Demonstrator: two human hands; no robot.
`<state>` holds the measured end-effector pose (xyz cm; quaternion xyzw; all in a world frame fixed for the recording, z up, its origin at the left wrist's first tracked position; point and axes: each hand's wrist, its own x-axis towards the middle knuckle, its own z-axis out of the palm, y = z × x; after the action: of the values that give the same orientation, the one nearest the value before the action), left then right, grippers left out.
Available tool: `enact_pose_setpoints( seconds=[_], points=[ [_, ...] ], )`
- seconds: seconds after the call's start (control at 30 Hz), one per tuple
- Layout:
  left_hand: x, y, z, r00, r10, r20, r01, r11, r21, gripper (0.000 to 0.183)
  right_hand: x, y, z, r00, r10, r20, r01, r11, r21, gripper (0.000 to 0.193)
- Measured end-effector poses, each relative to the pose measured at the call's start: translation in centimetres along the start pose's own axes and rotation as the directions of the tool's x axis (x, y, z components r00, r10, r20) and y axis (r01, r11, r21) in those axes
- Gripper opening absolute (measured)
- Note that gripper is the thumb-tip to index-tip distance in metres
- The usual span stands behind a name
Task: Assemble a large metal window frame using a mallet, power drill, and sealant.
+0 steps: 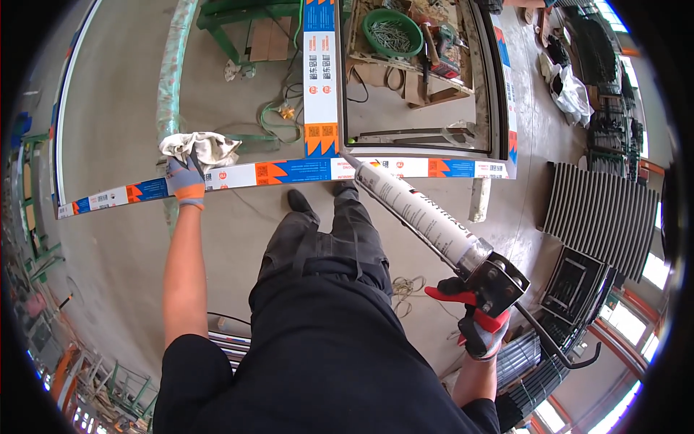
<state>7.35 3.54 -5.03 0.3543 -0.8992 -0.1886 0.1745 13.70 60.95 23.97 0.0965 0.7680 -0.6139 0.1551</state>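
- Frame (303, 171) stands before desk (376, 61) bearing green bowl (392, 53), drill (446, 52).
- Left hand (186, 181) grasps rag (210, 150); right hand (489, 334) grasps caulking gun (421, 210).
- Rag partly hides left fingers; desk cut off above.

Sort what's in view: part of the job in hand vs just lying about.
In the job:
- caulking gun, in the right hand, nozzle at the frame
- taped frame
- cloth, in the left hand

Seemingly lying about:
- green bowl of screws
- power drill
- crumpled white plastic
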Motion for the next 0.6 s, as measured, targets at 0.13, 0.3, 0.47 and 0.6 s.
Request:
enact_pose_setpoints(
  seconds=[0.13, 0.3, 0.47, 0.6],
  points=[
    [0.2, -0.9, 0.3, 1.000, 0.016, 0.011, -0.016, 1.000, 0.020, 0.032, 0.2, 0.2, 0.2, 1.000, -0.014, -0.027, 0.014, 1.000, 0.000, 0.073],
    [0.3, -1.6, 0.7, 1.000, 0.010, 0.021, -0.011, 1.000, 0.021, 0.035, 0.9, -0.1, -0.6, 0.978, -0.158, 0.137, 0.192, 0.941, -0.278, 0.084],
    [0.2, -1.3, 0.7, 0.999, 0.049, -0.006, -0.049, 0.998, 0.049, 0.038, 0.3, 0.2, -0.7, 0.987, -0.098, 0.130, 0.125, 0.969, -0.213, 0.083],
    [0.2, -2.4, 1.1, 0.997, 0.074, 0.000, -0.073, 0.991, 0.113, 0.039, 0.2, 0.3, -0.4, 0.981, -0.150, 0.125, 0.174, 0.962, -0.212, 0.080]
  ],
)
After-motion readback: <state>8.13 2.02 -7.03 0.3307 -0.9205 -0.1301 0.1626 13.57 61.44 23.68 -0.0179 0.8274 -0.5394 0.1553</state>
